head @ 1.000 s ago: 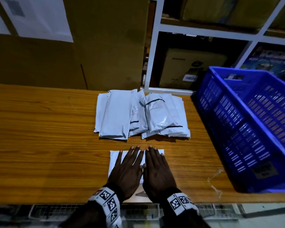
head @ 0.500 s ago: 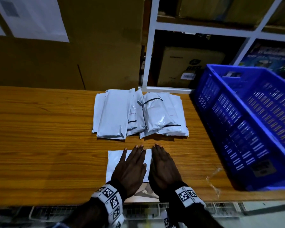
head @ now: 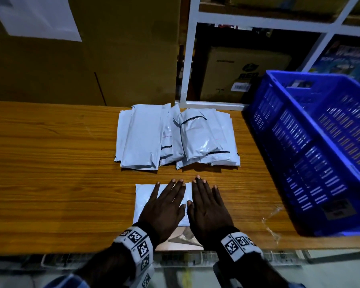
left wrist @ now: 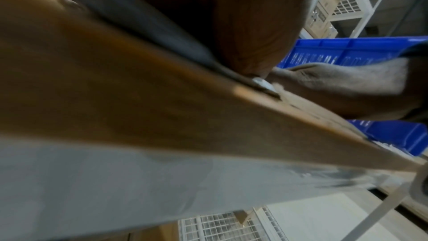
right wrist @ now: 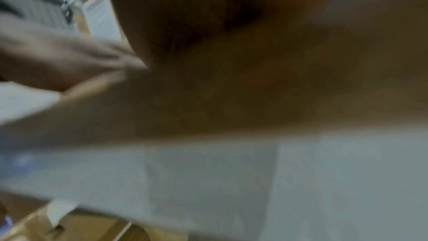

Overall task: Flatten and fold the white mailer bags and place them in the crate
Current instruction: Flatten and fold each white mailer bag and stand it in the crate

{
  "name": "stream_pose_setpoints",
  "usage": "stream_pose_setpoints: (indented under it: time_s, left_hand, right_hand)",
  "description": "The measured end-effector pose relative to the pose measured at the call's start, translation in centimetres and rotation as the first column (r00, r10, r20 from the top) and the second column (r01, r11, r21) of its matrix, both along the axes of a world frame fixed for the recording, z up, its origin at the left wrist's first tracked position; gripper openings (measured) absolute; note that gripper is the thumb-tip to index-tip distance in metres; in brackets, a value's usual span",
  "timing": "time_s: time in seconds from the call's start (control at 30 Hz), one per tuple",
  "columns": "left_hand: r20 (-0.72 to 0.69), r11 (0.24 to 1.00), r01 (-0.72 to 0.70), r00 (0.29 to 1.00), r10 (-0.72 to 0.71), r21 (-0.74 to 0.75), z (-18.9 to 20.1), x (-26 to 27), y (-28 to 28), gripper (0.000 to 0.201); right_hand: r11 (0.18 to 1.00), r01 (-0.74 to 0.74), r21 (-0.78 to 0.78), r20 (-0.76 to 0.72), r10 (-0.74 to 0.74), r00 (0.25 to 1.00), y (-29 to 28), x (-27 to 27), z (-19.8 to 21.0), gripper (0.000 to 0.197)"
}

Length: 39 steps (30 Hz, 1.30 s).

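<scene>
My left hand [head: 164, 210] and right hand [head: 208, 208], fingers spread, press flat on the mailer bag [head: 143, 196]; bag pile [head: 175, 138] beyond; crate [head: 320, 142] right on worktop [head: 50, 173]

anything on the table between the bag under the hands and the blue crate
Nothing visible. The mailer bag lies flat under both hands, and only bare table shows between it and the blue crate. The pile of bags sits farther back.

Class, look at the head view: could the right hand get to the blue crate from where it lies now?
Probably yes. The right hand lies flat on the mailer bag, and only bare wooden table separates it from the blue crate. The crate's open top faces up, unobstructed.
</scene>
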<state>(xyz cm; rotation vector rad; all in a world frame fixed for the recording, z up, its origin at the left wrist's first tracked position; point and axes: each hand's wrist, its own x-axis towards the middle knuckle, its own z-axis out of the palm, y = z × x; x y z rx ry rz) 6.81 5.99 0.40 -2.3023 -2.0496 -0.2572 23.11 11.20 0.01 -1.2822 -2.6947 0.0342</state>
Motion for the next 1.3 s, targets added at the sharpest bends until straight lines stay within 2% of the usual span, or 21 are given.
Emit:
stream_pose_setpoints:
  time_s: [0.13, 0.3, 0.57, 0.87, 1.07, 1.3]
  left_hand:
    - [0.021, 0.999, -0.008, 1.0, 0.009, -0.033, 0.2, -0.5, -0.3, 0.061]
    - [0.074, 0.994, -0.084, 0.994, 0.079, 0.065, 0.8, -1.6, -1.6, 0.059]
    - [0.061, 0.995, -0.096, 0.994, 0.095, 0.016, -0.6, -2.2, -1.9, 0.056]
    - [0.07, 0.997, -0.077, 0.995, 0.078, -0.012, -0.7, -2.6, -1.8, 0.057]
    - [0.159, 0.992, -0.121, 0.981, 0.112, 0.047, -0.1, -3.2, -1.9, 0.055]
    - [0.118, 0.991, -0.126, 0.986, 0.121, 0.036, -1.0, -3.0, -2.4, 0.056]
  right_hand:
    - [1.0, 0.021, -0.017, 0.022, -0.021, 1.0, 0.2, -0.7, 0.8, 0.06]
    - [0.997, -0.083, -0.002, -0.025, 0.083, 0.996, -1.0, -2.5, 0.9, 0.059]
    - [0.988, -0.154, 0.015, -0.071, 0.155, 0.985, -1.4, -2.1, 0.0, 0.057]
    - [0.988, -0.153, -0.001, -0.051, 0.153, 0.987, -1.2, -2.3, 0.1, 0.061]
    - [0.987, -0.161, 0.0, -0.045, 0.16, 0.986, -0.6, -4.2, 1.3, 0.06]
    - [0.982, -0.184, 0.037, -0.057, 0.186, 0.981, -1.9, -4.8, 0.7, 0.056]
